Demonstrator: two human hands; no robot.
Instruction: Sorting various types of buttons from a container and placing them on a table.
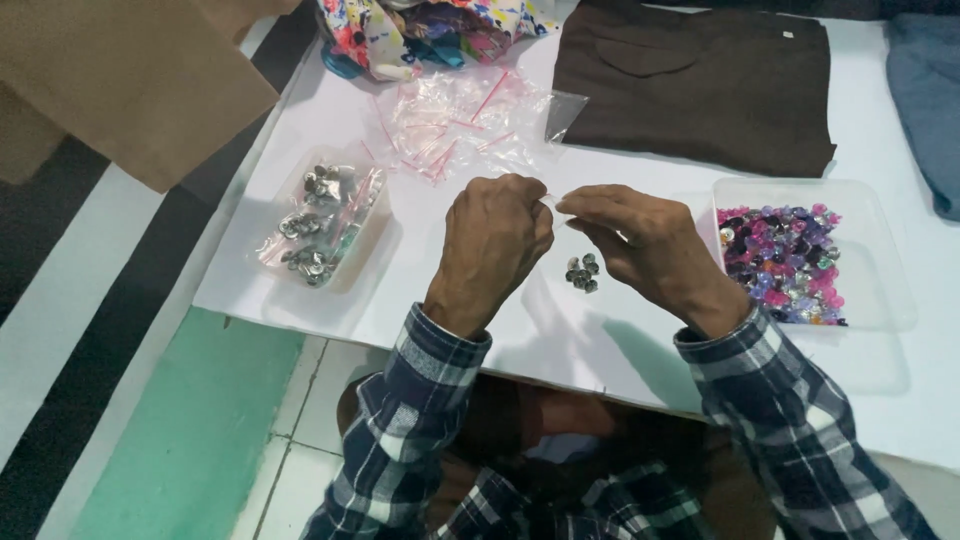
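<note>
Above the white surface (300, 110), I am curling my left hand (492, 240) into a loose fist and pinching a small clear bag (547, 202) with it. My right hand (640, 240) is pinching the same bag's right edge. Just below, near the middle, small silver buttons (582, 272) are lying in a cluster.

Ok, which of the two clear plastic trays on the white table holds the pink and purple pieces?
The clear plastic tray beside the right hand; the clear tray left of the left hand holds only silver metal pieces in a bag.
</note>
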